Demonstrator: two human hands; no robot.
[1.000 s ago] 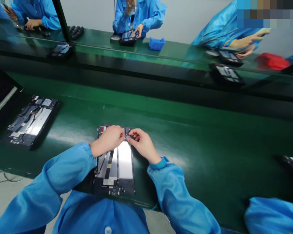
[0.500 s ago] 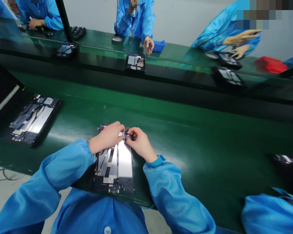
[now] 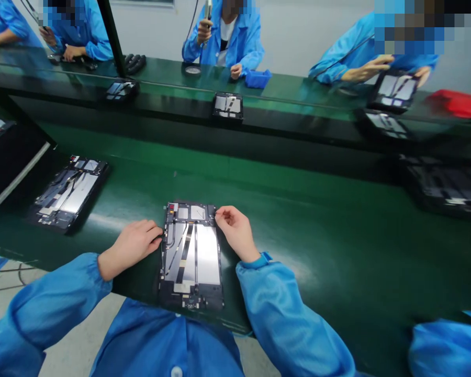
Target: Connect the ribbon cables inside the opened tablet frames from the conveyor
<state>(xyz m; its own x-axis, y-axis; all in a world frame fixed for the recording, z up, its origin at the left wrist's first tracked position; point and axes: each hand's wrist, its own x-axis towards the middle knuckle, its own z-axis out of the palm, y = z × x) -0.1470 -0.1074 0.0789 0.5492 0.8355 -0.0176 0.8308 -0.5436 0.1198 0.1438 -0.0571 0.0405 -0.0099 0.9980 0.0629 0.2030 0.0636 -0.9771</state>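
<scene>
An opened tablet lies before me near the bench's front edge, its back off. Silver battery panels, dark flex cables and a circuit board across the top are exposed. My left hand is at its left side, fingers bent together with the tips against the edge. At the upper right corner, my right hand has thumb and forefinger closed in a pinch; whatever lies between those fingertips is too small to make out. A second opened tablet rests on the bench farther left.
The green bench runs under a raised shelf bearing an opened tablet and others. A dark device is at far right. Opposite, co-workers in blue sit near a blue bin and a red object. A blue sleeve shows lower right.
My hands have parted from the tablet's top middle: the left moved down and left to its side, the right to the upper right corner. The board is uncovered. The view shifted slightly.
</scene>
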